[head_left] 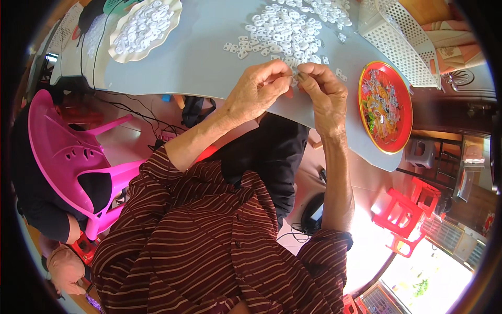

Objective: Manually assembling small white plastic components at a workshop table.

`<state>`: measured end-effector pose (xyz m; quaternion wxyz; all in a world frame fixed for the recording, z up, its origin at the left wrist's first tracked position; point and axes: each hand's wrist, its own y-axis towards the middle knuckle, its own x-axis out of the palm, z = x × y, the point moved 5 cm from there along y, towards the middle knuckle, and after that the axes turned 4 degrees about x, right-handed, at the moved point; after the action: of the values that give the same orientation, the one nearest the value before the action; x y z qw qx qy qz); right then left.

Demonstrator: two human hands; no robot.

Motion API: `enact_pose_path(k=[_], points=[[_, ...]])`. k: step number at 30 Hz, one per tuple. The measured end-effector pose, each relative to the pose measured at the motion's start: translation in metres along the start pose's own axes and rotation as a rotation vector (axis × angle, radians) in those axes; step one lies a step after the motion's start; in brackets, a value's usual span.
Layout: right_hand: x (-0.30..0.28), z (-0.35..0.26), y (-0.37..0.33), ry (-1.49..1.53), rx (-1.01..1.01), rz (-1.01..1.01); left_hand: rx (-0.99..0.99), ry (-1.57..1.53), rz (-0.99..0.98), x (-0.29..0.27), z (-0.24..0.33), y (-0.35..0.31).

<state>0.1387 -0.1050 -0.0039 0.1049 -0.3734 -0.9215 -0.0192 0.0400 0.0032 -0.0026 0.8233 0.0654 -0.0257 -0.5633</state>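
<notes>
My left hand (257, 89) and my right hand (326, 94) meet at the near edge of the grey table (193, 57), thumbs and fingertips pinched together. Between the fingertips shows a small white plastic piece (295, 76), mostly covered by the fingers. Just beyond my hands lies a loose heap of small white plastic pieces (285, 32), many with two holes. A few stray pieces (340, 75) lie to the right of my right hand. Farther right, a round red tray (407, 99) with a gold rim holds many small clear bits.
A scalloped white dish (119, 56) of similar white pieces stands at the far left. White perforated baskets (395, 44) stand at the far right. A pink plastic chair (55, 141) is on my left, beside another person's arm (73, 229). Red stools (400, 213) stand on the floor to the right.
</notes>
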Motion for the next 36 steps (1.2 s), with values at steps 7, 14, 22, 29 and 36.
enact_pose_path(k=[7, 14, 22, 29, 36], points=[[0.009, -0.003, -0.003, -0.056, -0.012, -0.005, 0.013, -0.051, 0.027, -0.002, 0.000, -0.005], [0.020, 0.000, -0.003, -0.225, 0.054, -0.167, 0.021, -0.118, 0.098, -0.012, 0.000, -0.026], [0.053, -0.024, -0.005, -0.417, 0.018, -0.320, 0.129, -0.135, 0.159, -0.030, 0.020, -0.047], [0.078, -0.034, -0.011, -0.485, -0.026, -0.512, 0.011, -0.210, 0.118, -0.032, 0.012, -0.061], [0.092, -0.042, -0.019, -0.462, -0.003, -0.590, -0.115, -0.305, -0.033, -0.045, 0.038, -0.071]])
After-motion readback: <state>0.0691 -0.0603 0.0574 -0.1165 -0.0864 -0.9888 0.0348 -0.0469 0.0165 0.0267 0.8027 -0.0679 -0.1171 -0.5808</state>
